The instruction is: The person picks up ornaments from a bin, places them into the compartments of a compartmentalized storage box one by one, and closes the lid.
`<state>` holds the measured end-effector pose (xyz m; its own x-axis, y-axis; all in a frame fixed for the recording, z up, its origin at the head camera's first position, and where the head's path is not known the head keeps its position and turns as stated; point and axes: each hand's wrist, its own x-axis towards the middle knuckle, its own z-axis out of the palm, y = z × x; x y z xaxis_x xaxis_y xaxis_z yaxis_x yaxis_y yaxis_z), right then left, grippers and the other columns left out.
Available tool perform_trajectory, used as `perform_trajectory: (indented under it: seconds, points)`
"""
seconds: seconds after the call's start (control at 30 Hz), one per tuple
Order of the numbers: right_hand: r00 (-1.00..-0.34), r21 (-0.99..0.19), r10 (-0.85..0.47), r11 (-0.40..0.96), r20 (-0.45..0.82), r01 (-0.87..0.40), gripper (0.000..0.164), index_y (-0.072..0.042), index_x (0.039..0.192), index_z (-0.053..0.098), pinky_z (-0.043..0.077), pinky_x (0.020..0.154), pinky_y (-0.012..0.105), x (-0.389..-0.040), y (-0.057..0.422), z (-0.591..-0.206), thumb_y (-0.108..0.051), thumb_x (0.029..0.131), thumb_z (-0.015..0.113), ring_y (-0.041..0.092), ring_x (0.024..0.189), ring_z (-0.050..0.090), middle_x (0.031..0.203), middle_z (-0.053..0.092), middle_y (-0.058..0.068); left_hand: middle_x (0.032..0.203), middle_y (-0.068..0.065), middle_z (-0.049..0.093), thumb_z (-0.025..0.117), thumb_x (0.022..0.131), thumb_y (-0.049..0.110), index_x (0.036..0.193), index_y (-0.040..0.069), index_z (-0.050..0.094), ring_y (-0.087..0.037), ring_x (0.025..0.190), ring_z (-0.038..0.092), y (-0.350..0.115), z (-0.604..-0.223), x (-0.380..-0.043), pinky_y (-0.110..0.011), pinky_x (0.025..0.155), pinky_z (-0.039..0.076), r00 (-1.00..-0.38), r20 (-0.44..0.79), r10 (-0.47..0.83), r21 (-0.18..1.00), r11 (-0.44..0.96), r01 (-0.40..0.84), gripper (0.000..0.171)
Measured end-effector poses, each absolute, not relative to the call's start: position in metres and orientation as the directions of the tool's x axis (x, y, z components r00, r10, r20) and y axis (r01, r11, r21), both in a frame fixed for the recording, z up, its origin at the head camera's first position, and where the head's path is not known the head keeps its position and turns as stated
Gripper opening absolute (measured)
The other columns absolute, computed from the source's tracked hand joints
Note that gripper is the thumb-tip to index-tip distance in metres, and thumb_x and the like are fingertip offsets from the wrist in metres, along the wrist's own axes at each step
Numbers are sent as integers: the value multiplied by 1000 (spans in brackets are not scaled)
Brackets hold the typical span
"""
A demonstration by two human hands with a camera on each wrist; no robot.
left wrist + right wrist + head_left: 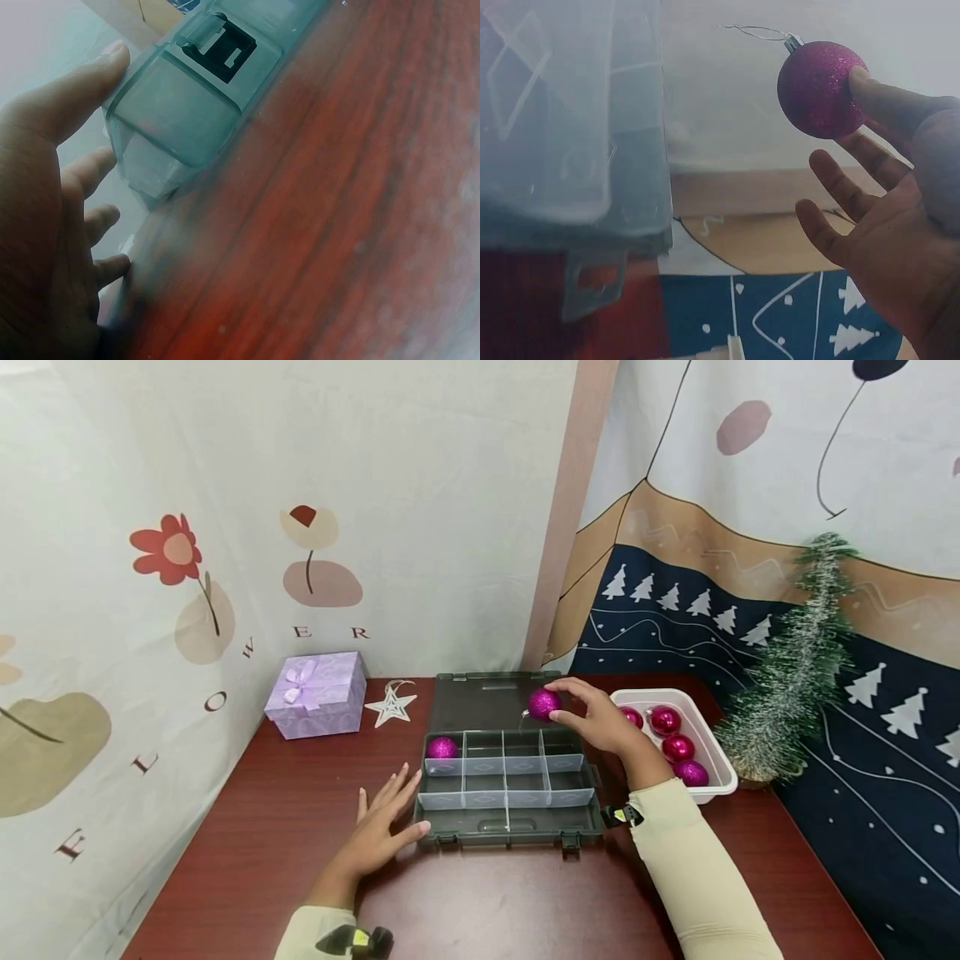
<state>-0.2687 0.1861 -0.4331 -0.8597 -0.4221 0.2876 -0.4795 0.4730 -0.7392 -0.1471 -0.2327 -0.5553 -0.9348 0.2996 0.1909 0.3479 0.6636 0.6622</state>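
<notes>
My right hand (pixel 600 720) pinches a glittery magenta bauble (pixel 543 703) between thumb and fingers, above the back right of a grey clear compartment box (pixel 507 820). In the right wrist view, the held bauble (pixel 821 90) shows its silver cap and wire loop, with the other fingers spread apart. Another glitter bauble (pixel 442 748) sits in the box's back left compartment. My left hand (pixel 378 831) rests by the box's left front corner, fingers spread, thumb at its edge. The left wrist view shows the box's front latch (pixel 229 51).
A white tray (pixel 726 777) with several magenta baubles stands right of the box. Behind it is a small tinsel tree (pixel 798 677). A lilac gift box (pixel 322 702) and a white star ornament (pixel 391 703) stand at the back left. The box's lid (pixel 480 702) lies open backward.
</notes>
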Motion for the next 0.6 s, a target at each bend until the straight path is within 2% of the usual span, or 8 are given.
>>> perform_trajectory:
  seconds: [0.23, 0.6]
  points:
    - [-831, -714, -496, 484, 252, -505, 46, -9, 146, 66, 49, 121, 65, -284, 166, -430, -13, 102, 78, 40, 142, 59, 152, 65, 18, 180, -21, 28, 74, 98, 46, 170, 18, 40, -58, 163, 28, -233, -556, -147, -91, 120, -10, -938, 173, 299, 662, 670, 336, 85]
    - [-793, -722, -570, 454, 215, -522, 45, -7, 145, 66, 51, 118, 63, -299, 140, -434, -9, 102, 77, 37, 131, 64, 140, 71, 18, 180, -20, 28, 74, 98, 47, 171, 20, 40, -58, 163, 28, -234, -557, -149, -90, 121, -10, -938, 173, 299, 662, 671, 336, 85]
